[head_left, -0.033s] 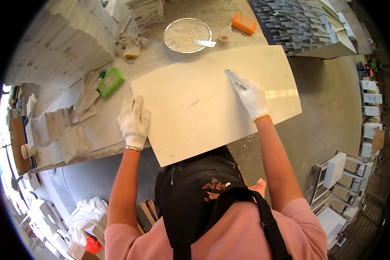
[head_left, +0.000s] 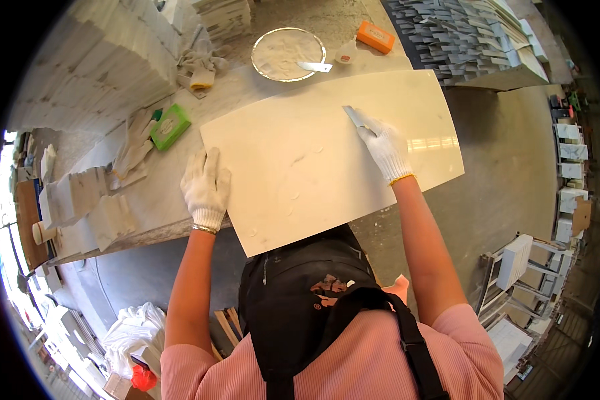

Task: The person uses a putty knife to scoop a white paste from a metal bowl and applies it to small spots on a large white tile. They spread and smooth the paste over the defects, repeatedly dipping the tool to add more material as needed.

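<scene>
A large, glossy white stone slab (head_left: 280,173) with pale marks lies at an angle on the worktable, its near edge overhanging toward my apron. Both of my hands wear white knit gloves. My left hand (head_left: 205,187) rests flat with fingers spread at the slab's left edge and holds nothing. Over the right half of the slab, my right hand (head_left: 384,148) is closed round a flat grey metal scraper blade (head_left: 353,116), which points up and left. My palm hides the scraper's other end.
Beyond the slab stand a round pan (head_left: 280,55) of pale paste with a putty knife (head_left: 315,67), a small white bottle (head_left: 346,52) and an orange box (head_left: 375,37). A green box (head_left: 171,127), spare gloves (head_left: 200,63) and stacked stone pieces (head_left: 93,67) are at left.
</scene>
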Demonstrator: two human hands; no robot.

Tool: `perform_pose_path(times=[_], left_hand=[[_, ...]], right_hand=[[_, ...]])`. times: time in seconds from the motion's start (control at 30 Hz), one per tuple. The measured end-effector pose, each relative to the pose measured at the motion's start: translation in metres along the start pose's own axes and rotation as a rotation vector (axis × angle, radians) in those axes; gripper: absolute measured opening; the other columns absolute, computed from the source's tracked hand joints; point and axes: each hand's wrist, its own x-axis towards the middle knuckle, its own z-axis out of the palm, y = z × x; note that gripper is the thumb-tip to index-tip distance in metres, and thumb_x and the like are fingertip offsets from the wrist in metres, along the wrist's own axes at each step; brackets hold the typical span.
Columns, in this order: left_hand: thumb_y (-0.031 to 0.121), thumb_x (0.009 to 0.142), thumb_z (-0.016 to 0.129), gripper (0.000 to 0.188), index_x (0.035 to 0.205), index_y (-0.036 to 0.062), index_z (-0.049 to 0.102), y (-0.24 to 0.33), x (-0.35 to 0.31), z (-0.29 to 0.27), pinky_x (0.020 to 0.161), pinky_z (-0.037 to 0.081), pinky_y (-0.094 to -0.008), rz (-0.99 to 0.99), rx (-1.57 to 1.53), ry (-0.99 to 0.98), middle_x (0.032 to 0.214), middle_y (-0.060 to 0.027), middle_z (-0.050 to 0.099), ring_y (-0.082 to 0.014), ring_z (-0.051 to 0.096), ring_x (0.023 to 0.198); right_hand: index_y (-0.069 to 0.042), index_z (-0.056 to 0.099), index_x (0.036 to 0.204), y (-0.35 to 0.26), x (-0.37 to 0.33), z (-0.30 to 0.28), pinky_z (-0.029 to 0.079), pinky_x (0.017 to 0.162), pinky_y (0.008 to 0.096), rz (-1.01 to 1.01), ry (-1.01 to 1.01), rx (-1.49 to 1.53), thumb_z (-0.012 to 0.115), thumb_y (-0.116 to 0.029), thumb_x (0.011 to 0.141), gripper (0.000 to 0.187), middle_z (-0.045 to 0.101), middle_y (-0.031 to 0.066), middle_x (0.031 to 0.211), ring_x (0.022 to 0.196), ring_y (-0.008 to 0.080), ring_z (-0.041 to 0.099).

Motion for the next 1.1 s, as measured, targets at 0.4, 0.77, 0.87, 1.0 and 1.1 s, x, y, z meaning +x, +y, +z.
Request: perform_pose_path(times=[0.4, 0.77, 0.87, 1.0, 1.1], left_hand=[[0.034, 0.092, 0.064, 0.052, 0.139, 0.0135, 0.058, -0.007, -0.008, 0.011, 0.109, 0.037, -0.0500, -0.021, 0.072, 0.009, 0.142, -0.0161, 0.056, -0.0369, 0.049, 0.134], [0.034, 0.091, 0.063, 0.051, 0.138, 0.0133, 0.059, -0.008, -0.007, 0.013, 0.108, 0.039, -0.0505, -0.030, 0.077, 0.004, 0.142, -0.0149, 0.056, -0.0373, 0.048, 0.134], [0.034, 0.091, 0.063, 0.051, 0.138, 0.0133, 0.059, -0.006, -0.006, 0.011, 0.108, 0.039, -0.0505, -0.034, 0.057, -0.007, 0.142, -0.0149, 0.056, -0.0373, 0.048, 0.134], [0.034, 0.091, 0.063, 0.052, 0.138, 0.0134, 0.058, -0.006, -0.005, 0.010, 0.108, 0.039, -0.0508, -0.039, 0.028, -0.017, 0.142, -0.0149, 0.055, -0.0374, 0.048, 0.134], [0.034, 0.091, 0.064, 0.053, 0.139, 0.0137, 0.058, -0.005, -0.003, 0.008, 0.108, 0.039, -0.0510, -0.060, 0.028, -0.042, 0.142, -0.0148, 0.055, -0.0373, 0.048, 0.134]], right_hand=[[-0.027, 0.067, 0.133, 0.000, 0.017, 0.003, 0.053, 0.083, 0.0412, -0.090, -0.053, -0.160, 0.062, -0.029, 0.096, 0.037, 0.070, 0.0134, 0.098, 0.093, 0.0313, 0.067], [-0.018, 0.069, 0.130, 0.007, 0.007, 0.008, 0.052, 0.086, 0.0411, -0.119, -0.084, -0.007, 0.064, -0.024, 0.094, 0.036, 0.071, 0.0180, 0.104, 0.098, 0.0347, 0.066], [-0.015, 0.068, 0.131, 0.005, 0.004, 0.006, 0.052, 0.088, 0.0411, -0.116, -0.097, 0.006, 0.064, -0.022, 0.093, 0.038, 0.070, 0.0197, 0.106, 0.100, 0.0359, 0.065], [-0.014, 0.067, 0.131, 0.004, -0.003, 0.005, 0.051, 0.089, 0.0412, -0.103, -0.096, 0.037, 0.065, -0.021, 0.092, 0.039, 0.069, 0.0205, 0.108, 0.101, 0.0367, 0.065], [-0.014, 0.067, 0.132, -0.002, -0.008, 0.001, 0.051, 0.090, 0.0395, -0.071, -0.108, 0.034, 0.065, -0.020, 0.093, 0.040, 0.069, 0.0198, 0.110, 0.102, 0.0345, 0.065]])
